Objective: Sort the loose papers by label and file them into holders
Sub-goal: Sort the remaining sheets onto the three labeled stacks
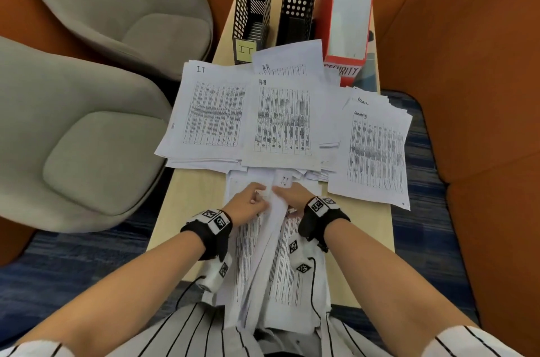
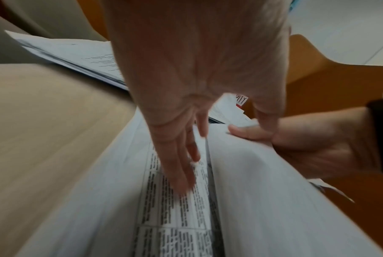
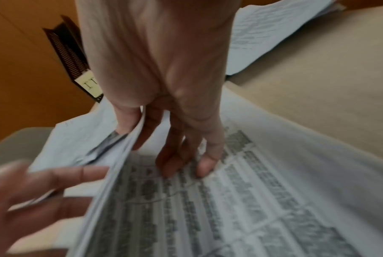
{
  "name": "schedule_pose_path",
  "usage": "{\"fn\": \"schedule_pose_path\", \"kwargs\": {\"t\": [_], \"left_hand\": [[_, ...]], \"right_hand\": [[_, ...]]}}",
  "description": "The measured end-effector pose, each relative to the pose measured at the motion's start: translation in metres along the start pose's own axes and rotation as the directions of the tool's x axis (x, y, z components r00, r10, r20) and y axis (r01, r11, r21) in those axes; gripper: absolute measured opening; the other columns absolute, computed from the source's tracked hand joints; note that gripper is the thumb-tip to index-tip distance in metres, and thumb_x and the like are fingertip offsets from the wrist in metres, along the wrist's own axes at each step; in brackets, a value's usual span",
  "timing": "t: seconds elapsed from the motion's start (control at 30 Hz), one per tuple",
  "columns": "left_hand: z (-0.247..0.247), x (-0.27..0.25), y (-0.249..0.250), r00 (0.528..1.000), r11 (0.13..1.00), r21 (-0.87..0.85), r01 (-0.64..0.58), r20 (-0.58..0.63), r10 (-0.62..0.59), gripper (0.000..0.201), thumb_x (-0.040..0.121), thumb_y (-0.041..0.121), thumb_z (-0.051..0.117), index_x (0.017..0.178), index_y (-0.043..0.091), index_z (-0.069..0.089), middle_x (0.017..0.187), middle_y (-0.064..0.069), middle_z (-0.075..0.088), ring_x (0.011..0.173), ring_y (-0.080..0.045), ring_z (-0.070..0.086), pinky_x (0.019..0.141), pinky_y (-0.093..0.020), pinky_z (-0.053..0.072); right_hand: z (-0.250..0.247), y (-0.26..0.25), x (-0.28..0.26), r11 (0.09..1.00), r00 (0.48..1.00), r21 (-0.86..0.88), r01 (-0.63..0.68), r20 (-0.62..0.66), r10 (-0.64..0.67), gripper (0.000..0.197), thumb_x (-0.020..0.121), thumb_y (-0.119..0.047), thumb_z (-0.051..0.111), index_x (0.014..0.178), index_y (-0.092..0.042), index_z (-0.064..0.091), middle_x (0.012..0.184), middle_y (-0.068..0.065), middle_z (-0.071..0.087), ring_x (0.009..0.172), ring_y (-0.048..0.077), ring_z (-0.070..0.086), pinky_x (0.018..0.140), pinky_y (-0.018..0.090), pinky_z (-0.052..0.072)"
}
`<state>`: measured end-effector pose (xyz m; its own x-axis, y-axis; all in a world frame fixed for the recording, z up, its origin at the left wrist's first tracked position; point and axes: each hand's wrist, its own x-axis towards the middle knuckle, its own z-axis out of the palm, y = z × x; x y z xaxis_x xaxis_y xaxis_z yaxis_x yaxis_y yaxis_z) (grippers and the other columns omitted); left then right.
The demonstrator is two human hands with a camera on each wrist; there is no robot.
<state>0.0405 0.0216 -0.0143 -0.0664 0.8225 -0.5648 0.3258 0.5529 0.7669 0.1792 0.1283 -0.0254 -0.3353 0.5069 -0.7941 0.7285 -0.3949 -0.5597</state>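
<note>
A loose stack of printed sheets (image 1: 280,257) lies at the table's near end and hangs over its edge. My right hand (image 1: 287,194) pinches a lifted bundle of its top sheets (image 3: 128,156), thumb on one side, fingers (image 3: 181,161) on the printed page below. My left hand (image 1: 254,199) rests with straight fingers (image 2: 181,173) on the page left of that bundle. Beyond lie three sorted piles: I.T (image 1: 210,117), H.R (image 1: 282,120) and Security (image 1: 377,152). Behind them stand a black mesh holder labelled IT (image 1: 251,6), a black perforated holder (image 1: 298,6) and a red Security holder (image 1: 347,20).
The wooden table (image 1: 198,199) is narrow. Two grey chairs (image 1: 87,137) stand close on its left, and orange partitions (image 1: 467,50) close in behind and on the right. Sorted piles overhang both table edges. Blue carpet (image 1: 73,269) lies below.
</note>
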Motion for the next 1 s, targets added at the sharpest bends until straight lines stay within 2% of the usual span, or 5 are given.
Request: {"fn": "schedule_pose_path", "kwargs": {"t": [0.23, 0.43, 0.6, 0.8, 1.0], "left_hand": [[0.011, -0.022, 0.0, 0.878, 0.985, 0.058, 0.164, 0.446, -0.172, 0.097, 0.077, 0.043, 0.073, 0.147, 0.027, 0.008, 0.136, -0.002, 0.041, 0.107, -0.017, 0.057, 0.081, -0.032, 0.057], [0.03, -0.012, 0.0, 0.973, 0.962, 0.269, 0.033, 0.212, -0.092, 0.076, 0.085, 0.009, 0.061, 0.145, 0.013, 0.014, 0.117, -0.006, 0.051, 0.102, -0.024, 0.056, 0.089, -0.037, 0.05], [-0.04, 0.002, -0.013, 0.989, 0.98, 0.185, 0.071, 0.114, -0.093, 0.039, 0.08, 0.01, 0.055, 0.12, 0.013, 0.057, 0.121, -0.006, 0.059, 0.113, -0.022, 0.054, 0.101, -0.035, 0.04], [-0.099, 0.002, 0.002, 0.983, 0.849, -0.518, 0.101, -0.08, -0.166, 0.037, 0.087, 0.002, 0.06, 0.124, 0.003, 0.054, 0.117, -0.016, 0.064, 0.11, -0.034, 0.06, 0.098, -0.046, 0.047], [-0.134, 0.023, -0.004, 0.983, 0.971, -0.193, 0.142, -0.091, -0.162, 0.042, 0.074, 0.019, 0.069, 0.114, 0.008, 0.062, 0.116, -0.018, 0.066, 0.105, -0.035, 0.063, 0.097, -0.051, 0.048]], "right_hand": [[-0.018, 0.038, -0.004, 0.948, 0.998, 0.313, -0.05, 0.053, 0.035, 0.06, 0.072, -0.064, 0.069, 0.098, -0.011, 0.065, 0.1, 0.006, 0.071, 0.095, 0.022, 0.065, 0.077, 0.035, 0.056], [-0.017, 0.029, -0.014, 0.967, 0.983, 0.251, -0.04, 0.182, -0.007, 0.043, 0.085, -0.062, 0.054, 0.099, -0.022, 0.061, 0.104, -0.002, 0.067, 0.097, 0.01, 0.06, 0.078, 0.032, 0.041], [-0.048, 0.036, -0.005, 0.991, 0.889, 0.021, 0.132, -0.445, -0.109, 0.09, 0.061, -0.059, 0.082, 0.13, -0.015, 0.044, 0.123, 0.0, 0.046, 0.114, 0.02, 0.052, 0.099, 0.04, 0.047], [-0.042, 0.016, -0.017, 0.92, 0.982, 0.381, 0.091, 0.121, -0.147, 0.042, 0.087, -0.014, 0.068, 0.127, -0.006, 0.056, 0.117, 0.01, 0.068, 0.101, 0.025, 0.067, 0.091, 0.041, 0.055], [-0.038, -0.029, -0.014, 0.815, 0.945, 0.481, 0.323, -0.124, -0.301, 0.035, 0.092, -0.016, 0.063, 0.125, -0.009, 0.056, 0.121, 0.013, 0.065, 0.106, 0.028, 0.065, 0.09, 0.039, 0.053]]}}
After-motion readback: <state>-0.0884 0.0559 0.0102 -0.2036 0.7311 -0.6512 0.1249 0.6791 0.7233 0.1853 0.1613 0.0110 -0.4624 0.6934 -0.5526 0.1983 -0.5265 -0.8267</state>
